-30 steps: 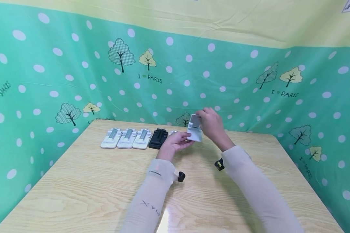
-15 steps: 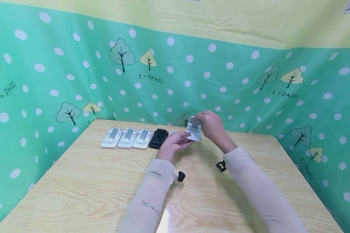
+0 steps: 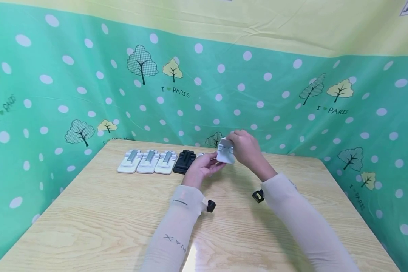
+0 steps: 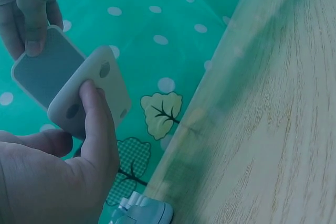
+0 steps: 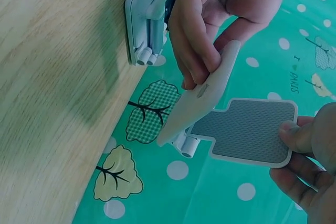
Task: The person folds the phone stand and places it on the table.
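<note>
A white folding phone stand (image 3: 226, 155) is held up above the back of the table between both hands. My left hand (image 3: 203, 166) grips its base plate (image 4: 116, 85) at the lower left, thumb on one face and fingers on the other. With thumb and fingers my right hand (image 3: 247, 149) pinches the far end of the grey-padded upper plate (image 5: 254, 132). That plate stands out at an angle from the base, and a hinge arm (image 5: 185, 145) shows between them in the right wrist view.
To the left, folded phone stands lie in a row: several white ones (image 3: 147, 162) and a black one (image 3: 184, 162). Another white stand (image 5: 144, 22) is partly hidden behind my left hand in the head view. A green dotted curtain (image 3: 197, 98) hangs behind the wooden table (image 3: 122, 219).
The upper plate has tilted over and looks shorter in the head view, with my right hand moving slightly down along with it. My left hand stays nearly in place, still gripping the base.
</note>
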A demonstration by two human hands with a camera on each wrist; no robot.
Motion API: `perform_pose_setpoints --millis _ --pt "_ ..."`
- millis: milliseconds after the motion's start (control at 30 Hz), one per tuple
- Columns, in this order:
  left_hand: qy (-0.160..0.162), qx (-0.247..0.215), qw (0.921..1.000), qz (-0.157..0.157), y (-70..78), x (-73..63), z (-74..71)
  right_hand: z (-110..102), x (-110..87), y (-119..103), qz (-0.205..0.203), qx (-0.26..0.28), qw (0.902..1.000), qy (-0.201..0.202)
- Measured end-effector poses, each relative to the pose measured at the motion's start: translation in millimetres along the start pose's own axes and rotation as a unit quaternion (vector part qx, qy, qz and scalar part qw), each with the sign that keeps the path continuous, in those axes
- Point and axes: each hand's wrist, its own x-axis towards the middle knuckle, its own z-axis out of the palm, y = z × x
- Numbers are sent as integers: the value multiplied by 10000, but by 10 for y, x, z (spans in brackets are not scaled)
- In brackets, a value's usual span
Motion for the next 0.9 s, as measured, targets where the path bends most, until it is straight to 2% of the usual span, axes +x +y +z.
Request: perform_pose_setpoints --millis 233,900 --pt "19 -23 10000 -29 17 14 -11 6 -41 -45 -218 -171 9996 -85" --pt "43 -211 9997 -75 39 -15 -22 35 -121 -122 -597 -170 9980 -101"
